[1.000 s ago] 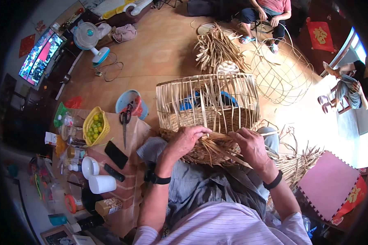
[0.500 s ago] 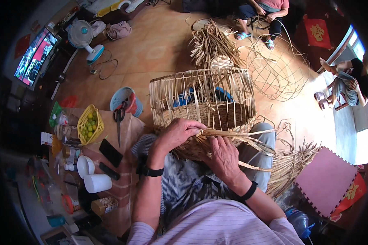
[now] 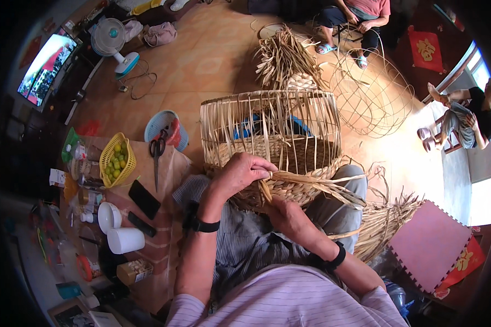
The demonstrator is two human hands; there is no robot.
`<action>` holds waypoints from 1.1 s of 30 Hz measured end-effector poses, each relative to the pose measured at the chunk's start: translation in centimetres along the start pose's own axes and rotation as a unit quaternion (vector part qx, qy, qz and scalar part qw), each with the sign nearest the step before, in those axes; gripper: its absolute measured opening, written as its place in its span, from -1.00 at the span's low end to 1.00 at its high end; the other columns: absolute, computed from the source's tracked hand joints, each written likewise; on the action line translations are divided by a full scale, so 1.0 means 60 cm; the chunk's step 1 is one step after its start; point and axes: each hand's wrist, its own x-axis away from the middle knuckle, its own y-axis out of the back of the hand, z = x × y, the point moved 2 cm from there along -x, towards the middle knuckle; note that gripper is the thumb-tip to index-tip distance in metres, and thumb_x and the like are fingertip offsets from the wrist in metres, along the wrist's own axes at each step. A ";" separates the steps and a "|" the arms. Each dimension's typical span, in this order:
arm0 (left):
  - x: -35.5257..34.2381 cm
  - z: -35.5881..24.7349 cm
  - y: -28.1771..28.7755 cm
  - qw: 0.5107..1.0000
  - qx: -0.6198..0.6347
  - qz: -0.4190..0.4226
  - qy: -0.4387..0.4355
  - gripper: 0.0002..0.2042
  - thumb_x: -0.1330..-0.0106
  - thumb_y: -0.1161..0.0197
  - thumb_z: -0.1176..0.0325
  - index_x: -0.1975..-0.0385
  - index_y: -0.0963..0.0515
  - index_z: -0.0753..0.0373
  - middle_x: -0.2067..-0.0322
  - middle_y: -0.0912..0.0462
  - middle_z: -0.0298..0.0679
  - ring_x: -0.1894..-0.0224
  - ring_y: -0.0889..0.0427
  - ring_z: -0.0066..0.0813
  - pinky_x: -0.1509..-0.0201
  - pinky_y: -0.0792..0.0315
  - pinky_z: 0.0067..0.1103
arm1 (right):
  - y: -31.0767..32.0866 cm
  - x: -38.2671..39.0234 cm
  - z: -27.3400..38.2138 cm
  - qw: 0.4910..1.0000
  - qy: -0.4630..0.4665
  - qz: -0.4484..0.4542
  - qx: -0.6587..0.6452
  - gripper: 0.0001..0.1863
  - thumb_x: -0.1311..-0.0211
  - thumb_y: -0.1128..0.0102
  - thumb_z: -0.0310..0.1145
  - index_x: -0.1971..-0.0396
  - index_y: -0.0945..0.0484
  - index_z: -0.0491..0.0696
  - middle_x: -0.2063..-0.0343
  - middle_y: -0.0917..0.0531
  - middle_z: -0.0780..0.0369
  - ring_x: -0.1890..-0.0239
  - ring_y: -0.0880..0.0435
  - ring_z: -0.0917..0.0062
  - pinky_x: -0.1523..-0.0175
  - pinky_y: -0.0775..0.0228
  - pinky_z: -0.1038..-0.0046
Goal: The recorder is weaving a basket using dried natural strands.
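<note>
A half-woven basket [image 3: 322,155] rests across my lap, with tight plaiting below and bare upright strips between it and the upper rim. My left hand [image 3: 239,173] is closed at its near edge, pinching a bundle of dried plant strips [image 3: 305,180] that trails off to the right. Just below, my right hand [image 3: 288,213] is closed around a strip [image 3: 264,192] that hangs down from the pinched spot. Its fingertips are partly hidden behind the back of the hand. Inside the basket something blue [image 3: 244,126] shows through the uprights.
At left, a low table holds scissors [image 3: 156,155], a yellow basket of green fruit [image 3: 126,163], a white cup [image 3: 126,240] and a phone [image 3: 144,199]. Strip bundles [image 3: 285,57] lie beyond the basket and at right. Two seated people are farther off, near a wire-like frame [image 3: 373,98].
My right hand has drawn down and left, turning and closing on the hanging strip. The left hand keeps its pinch in nearly the same place.
</note>
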 end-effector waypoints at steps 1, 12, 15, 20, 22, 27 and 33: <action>0.001 0.001 0.000 1.000 0.006 -0.001 0.000 -0.77 -0.32 -0.33 0.48 0.05 -0.72 0.32 0.29 -0.81 -0.24 0.24 -0.68 -0.66 0.11 -0.53 -0.64 | 0.001 0.000 0.001 1.000 0.000 0.000 0.000 -0.87 -0.34 -0.19 -0.46 0.24 -0.47 -0.20 0.46 -0.56 -0.12 0.43 -0.57 -0.05 0.33 -0.39 0.13; -0.003 0.006 0.000 1.000 0.008 -0.005 -0.024 -0.78 -0.31 -0.33 0.50 0.07 -0.73 0.33 0.29 -0.81 -0.26 0.26 -0.69 -0.68 0.14 -0.55 -0.65 | 0.019 -0.001 0.057 0.949 -0.216 0.068 -0.221 -0.72 -0.54 -0.13 -0.19 0.21 -0.54 -0.14 0.54 -0.52 0.36 0.58 -0.42 0.71 0.50 -0.29 0.55; -0.005 0.010 -0.002 1.000 0.013 0.001 -0.012 -0.79 -0.31 -0.33 0.49 0.08 -0.73 0.33 0.28 -0.81 -0.24 0.25 -0.70 -0.65 0.12 -0.55 -0.62 | 0.001 -0.002 0.036 0.894 -0.249 0.129 -0.349 -0.73 -0.51 -0.19 -0.18 0.25 -0.55 -0.10 0.52 -0.58 0.34 0.58 -0.49 0.67 0.50 -0.32 0.58; 0.014 0.005 -0.004 0.995 -0.077 -0.017 -0.060 -0.76 -0.34 -0.29 0.45 0.03 -0.71 0.28 0.22 -0.80 -0.10 0.16 -0.76 -0.40 0.02 -0.55 -0.51 | 0.028 -0.002 0.034 0.856 -0.253 0.111 -0.436 -0.72 -0.52 -0.12 -0.19 0.30 -0.57 -0.11 0.47 -0.64 0.26 0.49 -0.58 0.58 0.37 -0.40 0.57; 0.030 0.013 -0.011 0.990 -0.119 -0.042 -0.056 -0.72 -0.38 -0.23 0.45 -0.06 -0.66 0.24 0.12 -0.76 0.01 0.04 -0.74 -0.16 -0.07 -0.54 -0.43 | 0.066 -0.007 0.046 0.841 -0.231 0.071 -0.484 -0.69 -0.56 -0.01 -0.19 0.28 -0.53 -0.12 0.41 -0.62 0.23 0.47 -0.57 0.59 0.41 -0.41 0.57; 0.054 0.001 -0.043 0.964 -0.143 -0.121 -0.186 -0.65 -0.34 -0.26 0.51 -0.13 -0.62 0.22 0.04 -0.74 -0.02 -0.03 -0.71 -0.06 -0.15 -0.54 -0.35 | 0.095 -0.030 0.057 0.800 -0.254 0.086 -0.536 -0.73 -0.61 0.09 -0.20 0.12 -0.46 -0.10 0.46 -0.58 0.25 0.60 -0.47 0.60 0.57 -0.31 0.62; 0.042 0.018 -0.077 0.943 -0.157 -0.240 -0.166 -0.71 -0.30 -0.37 0.36 0.00 -0.66 0.26 0.19 -0.76 -0.06 0.13 -0.74 -0.10 0.03 -0.57 -0.35 | 0.126 -0.026 0.103 0.766 -0.230 0.131 -0.586 -0.68 -0.62 0.10 -0.15 0.11 -0.48 -0.12 0.47 -0.60 0.23 0.62 -0.52 0.55 0.62 -0.31 0.59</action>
